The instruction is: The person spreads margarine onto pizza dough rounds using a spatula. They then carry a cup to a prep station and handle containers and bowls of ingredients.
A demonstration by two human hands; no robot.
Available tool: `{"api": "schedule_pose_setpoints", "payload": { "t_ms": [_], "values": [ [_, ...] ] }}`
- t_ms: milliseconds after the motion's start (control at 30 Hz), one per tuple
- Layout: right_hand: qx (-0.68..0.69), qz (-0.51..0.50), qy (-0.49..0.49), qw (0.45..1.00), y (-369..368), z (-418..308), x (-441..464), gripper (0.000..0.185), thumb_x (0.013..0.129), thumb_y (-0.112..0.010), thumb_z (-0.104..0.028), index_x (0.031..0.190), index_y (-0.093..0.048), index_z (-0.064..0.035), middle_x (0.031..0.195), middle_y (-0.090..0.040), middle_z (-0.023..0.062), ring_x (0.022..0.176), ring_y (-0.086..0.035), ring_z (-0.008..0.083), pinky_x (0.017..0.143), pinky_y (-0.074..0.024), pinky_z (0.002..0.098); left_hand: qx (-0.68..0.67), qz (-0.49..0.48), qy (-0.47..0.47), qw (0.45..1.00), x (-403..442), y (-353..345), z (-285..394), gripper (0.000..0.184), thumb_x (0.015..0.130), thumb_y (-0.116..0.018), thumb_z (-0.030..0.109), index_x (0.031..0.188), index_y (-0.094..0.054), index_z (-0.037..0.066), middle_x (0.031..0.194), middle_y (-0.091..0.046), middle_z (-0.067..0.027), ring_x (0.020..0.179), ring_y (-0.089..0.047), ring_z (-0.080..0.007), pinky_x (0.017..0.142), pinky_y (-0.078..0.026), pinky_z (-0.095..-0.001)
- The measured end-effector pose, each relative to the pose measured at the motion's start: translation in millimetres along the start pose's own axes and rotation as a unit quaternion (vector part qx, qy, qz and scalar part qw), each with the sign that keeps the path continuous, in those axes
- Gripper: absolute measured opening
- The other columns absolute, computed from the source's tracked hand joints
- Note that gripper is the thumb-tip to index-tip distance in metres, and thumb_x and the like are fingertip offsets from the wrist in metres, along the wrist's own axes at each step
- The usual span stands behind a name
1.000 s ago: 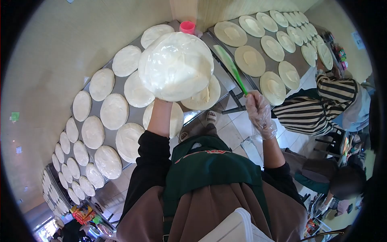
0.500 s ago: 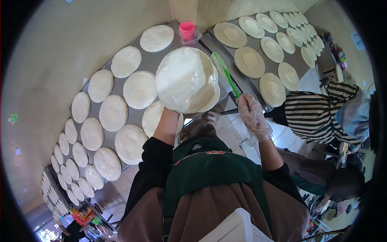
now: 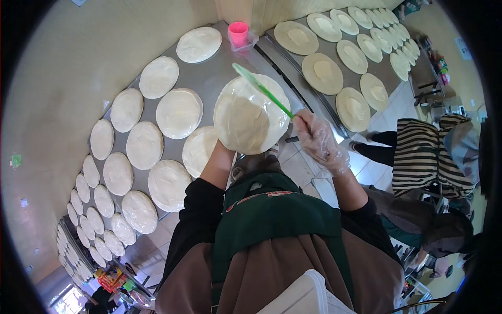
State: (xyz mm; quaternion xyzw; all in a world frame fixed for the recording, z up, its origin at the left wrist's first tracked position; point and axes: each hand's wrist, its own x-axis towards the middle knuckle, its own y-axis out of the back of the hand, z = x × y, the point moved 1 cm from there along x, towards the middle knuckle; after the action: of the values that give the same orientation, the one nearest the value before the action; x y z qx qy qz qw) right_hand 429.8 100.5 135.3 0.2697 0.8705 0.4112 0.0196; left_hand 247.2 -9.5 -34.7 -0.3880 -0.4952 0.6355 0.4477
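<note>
My left hand [image 3: 223,149] is under a round dough disc [image 3: 246,123] with a glossy whitish coating, holding it up; its fingers are hidden beneath the disc. My right hand [image 3: 320,142], in a clear plastic glove, is closed around the handle of a green spatula [image 3: 265,93]. The pale blade lies over the upper part of the held disc; whether it touches the coating I cannot tell. Left of the held disc, similar coated discs lie in rows on a grey metal table [image 3: 212,73], the closest being a disc [image 3: 200,152] beside my left forearm.
A pink cup [image 3: 238,34] stands in a clear plastic bag at the table's far corner. On a second table [image 3: 325,52] to the right lie several discs with paler patches in their middles. A person in a striped top [image 3: 422,157] stands to the right, another person below them.
The spatula has swung left, from beside the held disc to over it, with my right hand following. The held disc has shifted a little right and down and sits less tilted.
</note>
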Motion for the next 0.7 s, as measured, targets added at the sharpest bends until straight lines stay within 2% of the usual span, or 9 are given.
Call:
{"api": "schedule_pose_setpoints", "payload": {
  "t_ms": [133,267,300,367,433,467,533,633,700],
  "values": [
    [-0.031,0.008,-0.12,0.992,14.0,11.3,-6.1,0.009,0.089,-0.055,-0.012,0.09,-0.055,-0.0028,0.071,-0.057,0.0208,0.071,-0.059,0.0387,0.061,-0.0444,0.0455,-0.056,-0.014,0.02,0.998,-0.1,6.6,-2.3,0.051,0.097,-0.038,0.042,0.137,-0.04,0.01,0.13,-0.051,-0.0108,0.117,-0.051,-0.0243,0.099,-0.043,-0.0407],
    [-0.023,0.02,-0.134,0.991,22.4,21.3,-15.9,0.011,0.09,-0.054,-0.014,0.089,-0.054,-0.0026,0.074,-0.058,0.0244,0.072,-0.058,0.0431,0.061,-0.0422,0.0482,0.009,-0.048,-0.038,0.998,-7.7,-8.8,4.8,0.049,0.098,-0.038,0.035,0.14,-0.035,0.01,0.136,-0.045,-0.0104,0.12,-0.047,-0.0232,0.101,-0.041,-0.0384],
    [-0.023,0.019,-0.135,0.99,18.4,23.6,-18.3,0.011,0.09,-0.054,-0.014,0.089,-0.054,-0.0026,0.074,-0.058,0.0244,0.072,-0.058,0.0431,0.061,-0.0422,0.0482,-0.022,-0.042,-0.03,0.998,-7.2,-7.9,4.8,0.053,0.096,-0.039,0.042,0.138,-0.038,0.009,0.134,-0.048,-0.0116,0.119,-0.049,-0.0256,0.1,-0.042,-0.0415],
    [-0.031,0.003,-0.138,0.99,6.4,29.8,-23.4,0.012,0.092,-0.052,-0.012,0.09,-0.055,-0.0012,0.063,-0.051,0.0183,0.055,-0.051,0.0307,0.055,-0.0407,0.0393,-0.054,-0.037,-0.019,0.998,-5.6,-5.1,2.0,0.058,0.094,-0.04,0.049,0.136,-0.042,0.009,0.132,-0.05,-0.0129,0.117,-0.051,-0.0279,0.1,-0.043,-0.0446],
    [-0.044,-0.011,-0.131,0.99,1.9,22.3,-19.9,0.012,0.092,-0.052,-0.012,0.089,-0.054,-0.0008,0.064,-0.05,0.0199,0.057,-0.051,0.0335,0.055,-0.0399,0.0412,0.185,0.059,-0.053,0.98,-4.9,-1.6,-1.6,0.054,0.097,-0.035,0.044,0.138,-0.037,0.009,0.135,-0.046,-0.011,0.121,-0.047,-0.0237,0.101,-0.041,-0.0393],
    [-0.041,-0.026,-0.128,0.991,2.0,12.6,-16.3,0.012,0.092,-0.052,-0.014,0.089,-0.053,-0.002,0.068,-0.054,0.0217,0.065,-0.055,0.0381,0.057,-0.0411,0.0445,0.185,0.06,-0.052,0.98,-5.2,-5.2,-0.2,0.054,0.097,-0.035,0.044,0.138,-0.037,0.009,0.135,-0.046,-0.011,0.121,-0.047,-0.0237,0.101,-0.041,-0.0393],
    [-0.034,-0.024,-0.102,0.994,-2.7,3.7,-11.3,0.012,0.091,-0.052,-0.014,0.087,-0.052,-0.0027,0.071,-0.057,0.0225,0.069,-0.058,0.0418,0.057,-0.0425,0.0466,-0.196,-0.006,0.113,0.974,-4.5,-12.9,-0.2,0.081,0.081,-0.037,0.072,0.135,-0.044,0.013,0.131,-0.05,-0.0164,0.115,-0.052,-0.0365,0.098,-0.041,-0.0527],
    [-0.072,-0.009,-0.006,0.997,-3.4,-6.4,-7.4,0.011,0.09,-0.053,-0.013,0.086,-0.052,-0.003,0.069,-0.056,0.0211,0.065,-0.057,0.0406,0.056,-0.0426,0.0454,-0.169,-0.104,0.088,0.976,-5.9,-13.2,-4.8,0.078,0.083,-0.036,0.071,0.134,-0.045,0.012,0.131,-0.05,-0.0162,0.113,-0.052,-0.0361,0.096,-0.042,-0.0519],
    [-0.055,-0.029,0.009,0.998,-0.7,-10.0,-6.5,0.01,0.09,-0.053,-0.013,0.086,-0.052,-0.0036,0.068,-0.056,0.0201,0.064,-0.057,0.0397,0.055,-0.0426,0.0453,-0.142,-0.059,0.074,0.985,-6.9,-15.7,-3.8,0.076,0.085,-0.032,0.07,0.132,-0.046,0.012,0.127,-0.052,-0.0137,0.112,-0.052,-0.0335,0.096,-0.042,-0.0486]
  ]
}}
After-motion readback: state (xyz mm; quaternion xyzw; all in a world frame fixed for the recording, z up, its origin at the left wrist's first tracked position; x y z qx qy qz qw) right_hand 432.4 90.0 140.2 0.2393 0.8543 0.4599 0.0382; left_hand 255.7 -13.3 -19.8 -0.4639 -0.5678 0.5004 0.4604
